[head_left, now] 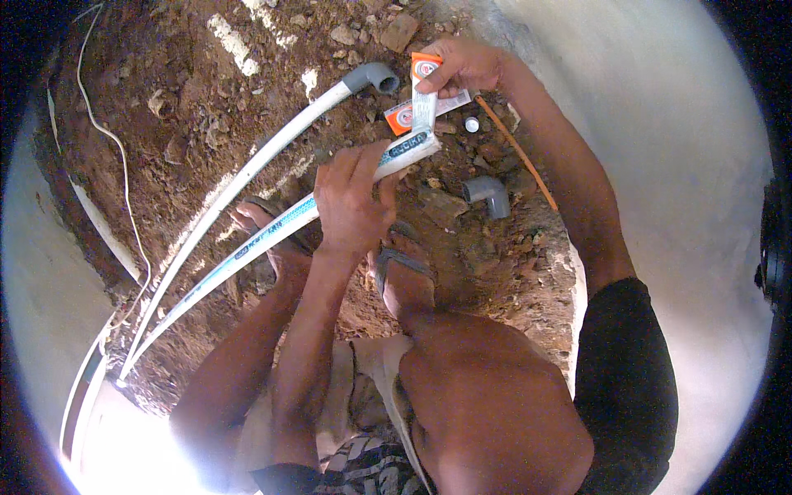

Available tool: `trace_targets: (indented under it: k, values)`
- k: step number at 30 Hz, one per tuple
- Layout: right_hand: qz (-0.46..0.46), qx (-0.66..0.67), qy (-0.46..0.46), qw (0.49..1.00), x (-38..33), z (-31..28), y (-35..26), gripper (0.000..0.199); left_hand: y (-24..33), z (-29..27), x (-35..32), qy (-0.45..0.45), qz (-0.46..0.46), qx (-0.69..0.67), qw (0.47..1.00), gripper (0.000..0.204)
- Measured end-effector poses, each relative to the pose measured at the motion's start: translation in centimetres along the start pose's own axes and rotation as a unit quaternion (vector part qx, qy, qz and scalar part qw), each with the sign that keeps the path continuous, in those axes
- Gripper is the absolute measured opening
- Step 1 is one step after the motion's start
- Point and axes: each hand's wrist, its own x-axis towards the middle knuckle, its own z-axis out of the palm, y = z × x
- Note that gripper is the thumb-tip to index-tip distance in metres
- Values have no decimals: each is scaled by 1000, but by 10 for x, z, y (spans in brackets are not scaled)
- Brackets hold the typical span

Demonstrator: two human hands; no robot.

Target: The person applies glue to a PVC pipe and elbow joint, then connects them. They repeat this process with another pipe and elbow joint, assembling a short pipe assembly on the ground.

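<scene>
My left hand (pixel 355 198) is wrapped round a white plastic pipe (pixel 268 235) close to its upper end. In my right hand (pixel 466 66) is a white and orange tube of glue (pixel 424 106), pinched at its orange end. The tube points down, its narrow tip at the pipe's end; whether glue is coming out is too small to tell. Behind the tube lies a matching orange and white carton (pixel 452 103) on the soil. Nearby are a small white cap (pixel 472 124) and a loose grey elbow fitting (pixel 488 198).
A second white pipe (pixel 239 181), topped by a grey elbow (pixel 371 77), runs alongside on the left. An orange-brown stick (pixel 521 155) leans by the pale wall (pixel 660 165). A thin white cable (pixel 124 157) crosses the rough soil. My sandalled feet stand below the pipe.
</scene>
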Motion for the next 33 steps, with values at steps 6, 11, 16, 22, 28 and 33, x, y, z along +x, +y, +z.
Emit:
trace_targets:
  k: [6, 11, 16, 22, 28, 33]
  values:
    - [-37, 246, 55, 967, -18, 25, 43, 18, -7, -26, 32, -50, -53, -78, 994, 33]
    - [-118, 413, 185, 884, -45, 69, 59, 18, -15, -47, 56, -142, -103, -143, 974, 33]
    - [-177, 540, 202, 798, -59, 104, 64, 21, -24, -63, 77, -223, -168, -198, 940, 36]
    - [-170, 604, 299, 719, -60, 153, 61, 20, -30, -66, 85, -256, -192, -246, 915, 36]
    - [-215, 621, 282, 699, -58, 180, 56, 20, -12, -75, 90, -243, -206, -228, 920, 37]
    - [-212, 611, 329, 688, -56, 196, 52, 14, -19, -71, 92, -259, -208, -252, 909, 39]
